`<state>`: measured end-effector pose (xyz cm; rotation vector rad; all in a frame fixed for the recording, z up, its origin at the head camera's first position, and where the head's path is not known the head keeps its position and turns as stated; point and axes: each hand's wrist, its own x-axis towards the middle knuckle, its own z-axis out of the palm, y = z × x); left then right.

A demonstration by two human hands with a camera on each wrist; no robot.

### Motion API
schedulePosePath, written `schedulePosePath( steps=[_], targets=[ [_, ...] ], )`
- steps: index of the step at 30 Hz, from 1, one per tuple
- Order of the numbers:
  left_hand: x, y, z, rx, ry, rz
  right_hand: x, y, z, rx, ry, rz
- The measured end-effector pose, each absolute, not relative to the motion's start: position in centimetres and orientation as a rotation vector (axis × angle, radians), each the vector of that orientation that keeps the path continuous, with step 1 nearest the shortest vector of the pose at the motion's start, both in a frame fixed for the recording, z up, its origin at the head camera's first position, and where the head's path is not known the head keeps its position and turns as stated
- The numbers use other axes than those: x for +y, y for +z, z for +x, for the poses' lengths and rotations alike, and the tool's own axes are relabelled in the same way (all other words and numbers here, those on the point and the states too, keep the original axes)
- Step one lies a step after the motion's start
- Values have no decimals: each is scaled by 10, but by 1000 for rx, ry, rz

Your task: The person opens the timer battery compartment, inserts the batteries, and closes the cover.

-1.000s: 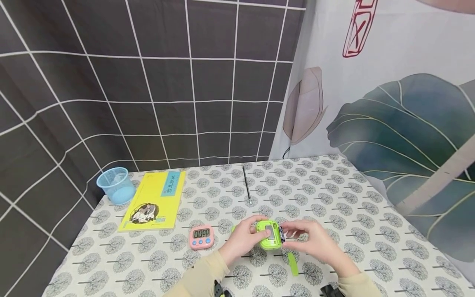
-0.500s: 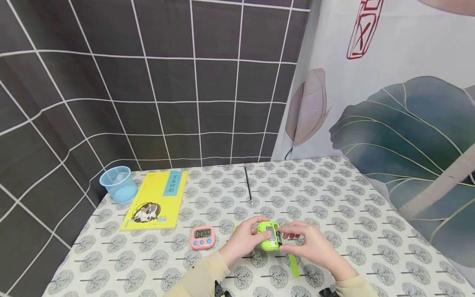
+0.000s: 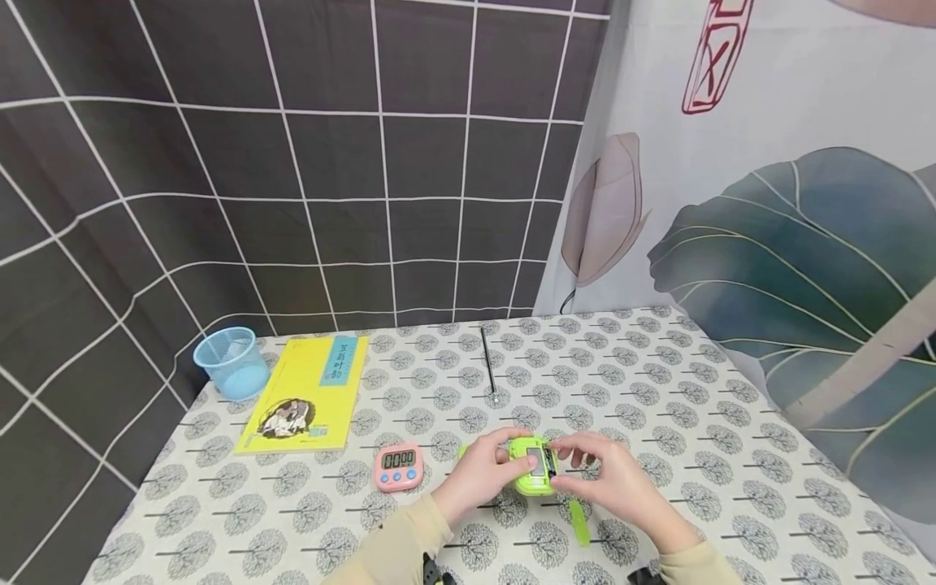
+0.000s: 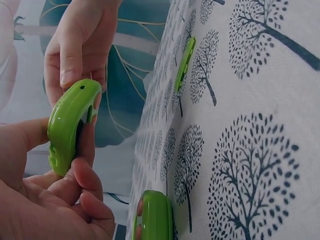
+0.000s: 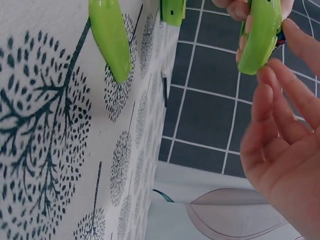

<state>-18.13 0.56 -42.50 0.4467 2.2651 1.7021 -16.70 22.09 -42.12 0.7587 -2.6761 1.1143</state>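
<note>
My left hand point(image 3: 483, 471) holds a small bright-green plastic device point(image 3: 532, 483) with a grey window, thumb on its face. An open slot runs along the device's right side, where a dark battery point(image 3: 552, 463) sits. At that side my right hand point(image 3: 617, 479) has the battery between thumb and fingertips. The wrist views show the curved green shell point(image 4: 67, 117) raised off the cloth; its slot is mostly hidden there. On the cloth below lies a loose green strip-like cover point(image 3: 578, 522). Another green object point(image 4: 155, 220) lies behind my left hand, mostly hidden in the head view.
A pink digital timer point(image 3: 398, 468) stands left of my left hand. Farther back lie a yellow book point(image 3: 329, 414) and a thin black rod point(image 3: 487, 361). A blue mesh basket point(image 3: 241, 382) stands at the far left of the tree-print tablecloth point(image 3: 424, 528).
The battery, which stuck out past the device's right edge, now sits within its slot. My right hand has moved slightly left with it. My left hand keeps hold of the device.
</note>
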Motion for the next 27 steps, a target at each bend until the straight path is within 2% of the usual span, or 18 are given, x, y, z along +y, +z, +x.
schedulePosePath(
  steps=[5,10,27],
  targets=[
    [4,-423,-180,2271,1622,503,224,-420,-171,-2732,1448,818],
    [3,-422,-180,2241,1596,552,227,-422,-172,-2808,1747,741],
    [7,-424,-177,2285,1597,569,225,-422,-170,-2771,1849,689]
  ],
)
